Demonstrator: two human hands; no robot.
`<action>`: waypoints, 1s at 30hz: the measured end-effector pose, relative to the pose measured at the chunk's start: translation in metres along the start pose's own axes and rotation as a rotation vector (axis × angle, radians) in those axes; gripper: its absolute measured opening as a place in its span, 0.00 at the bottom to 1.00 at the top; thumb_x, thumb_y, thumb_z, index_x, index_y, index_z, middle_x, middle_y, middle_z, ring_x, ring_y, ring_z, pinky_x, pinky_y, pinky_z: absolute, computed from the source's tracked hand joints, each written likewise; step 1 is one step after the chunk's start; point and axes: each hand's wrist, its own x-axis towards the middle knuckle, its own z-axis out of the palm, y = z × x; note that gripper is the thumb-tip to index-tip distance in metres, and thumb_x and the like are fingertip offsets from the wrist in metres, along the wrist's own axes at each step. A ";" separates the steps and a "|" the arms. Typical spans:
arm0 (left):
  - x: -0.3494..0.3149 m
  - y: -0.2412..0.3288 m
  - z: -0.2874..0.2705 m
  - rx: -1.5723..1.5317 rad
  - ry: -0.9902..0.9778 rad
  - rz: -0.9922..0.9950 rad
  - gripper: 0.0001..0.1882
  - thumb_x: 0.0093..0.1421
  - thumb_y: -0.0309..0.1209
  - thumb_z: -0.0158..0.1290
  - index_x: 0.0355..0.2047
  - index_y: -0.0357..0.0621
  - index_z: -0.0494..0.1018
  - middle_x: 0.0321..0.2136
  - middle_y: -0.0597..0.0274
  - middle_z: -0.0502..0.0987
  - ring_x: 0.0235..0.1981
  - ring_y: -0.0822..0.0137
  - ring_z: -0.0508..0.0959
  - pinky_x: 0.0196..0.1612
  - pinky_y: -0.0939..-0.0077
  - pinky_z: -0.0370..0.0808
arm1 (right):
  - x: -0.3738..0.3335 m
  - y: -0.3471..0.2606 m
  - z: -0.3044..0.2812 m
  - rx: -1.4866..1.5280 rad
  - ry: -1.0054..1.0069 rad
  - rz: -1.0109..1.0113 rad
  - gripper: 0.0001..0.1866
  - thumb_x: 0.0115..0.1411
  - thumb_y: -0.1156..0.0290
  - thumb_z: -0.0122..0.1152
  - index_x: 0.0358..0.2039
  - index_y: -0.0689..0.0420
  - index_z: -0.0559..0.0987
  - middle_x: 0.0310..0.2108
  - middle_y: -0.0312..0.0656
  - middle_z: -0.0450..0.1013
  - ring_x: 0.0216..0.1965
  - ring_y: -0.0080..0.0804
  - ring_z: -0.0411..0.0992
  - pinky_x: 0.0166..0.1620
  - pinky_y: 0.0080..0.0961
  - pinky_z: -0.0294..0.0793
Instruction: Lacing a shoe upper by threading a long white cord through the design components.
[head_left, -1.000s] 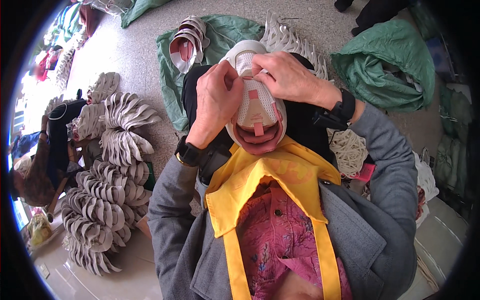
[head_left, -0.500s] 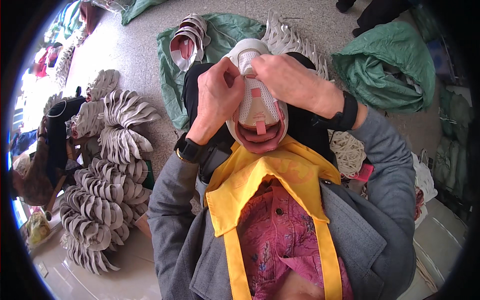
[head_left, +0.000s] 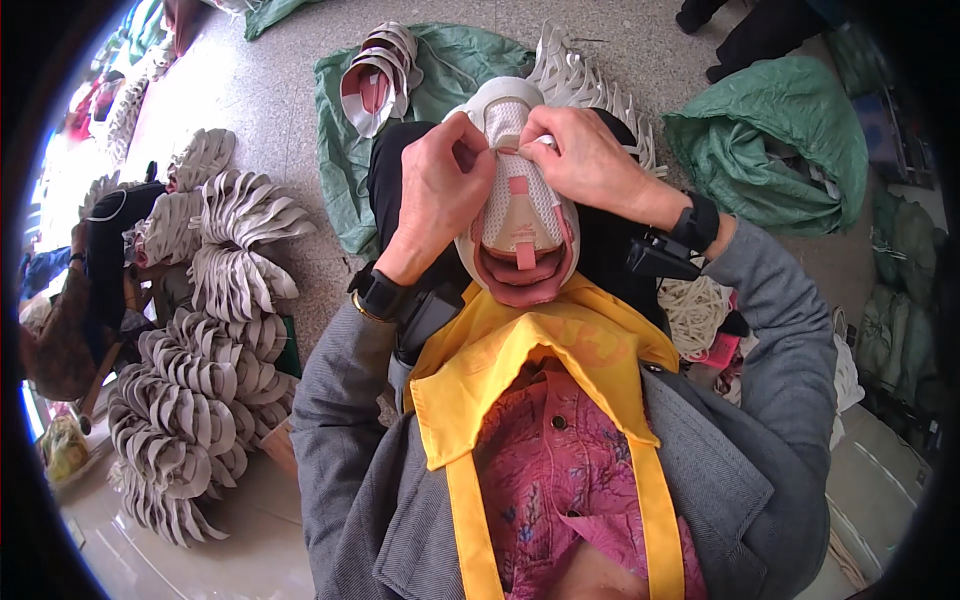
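Your left hand and right hand both pinch the white shoe upper near its toe, fingertips meeting between them, pink tongue below.

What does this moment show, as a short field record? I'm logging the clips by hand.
setting: person seated over a speckled floor
left hand: pinching the toe end of a white and pink shoe
right hand: pinching the same spot
shoe: on the lap, opening toward the person
nearby: stacks of grey shoe uppers, green sacks, a bundle of white laces
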 end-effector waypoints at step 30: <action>-0.003 -0.006 0.004 -0.049 0.033 0.015 0.05 0.53 0.25 0.59 0.28 0.36 0.74 0.20 0.61 0.77 0.22 0.73 0.77 0.28 0.78 0.73 | -0.006 -0.003 0.006 0.000 0.041 0.052 0.06 0.59 0.74 0.60 0.31 0.65 0.76 0.25 0.54 0.76 0.30 0.52 0.77 0.34 0.40 0.74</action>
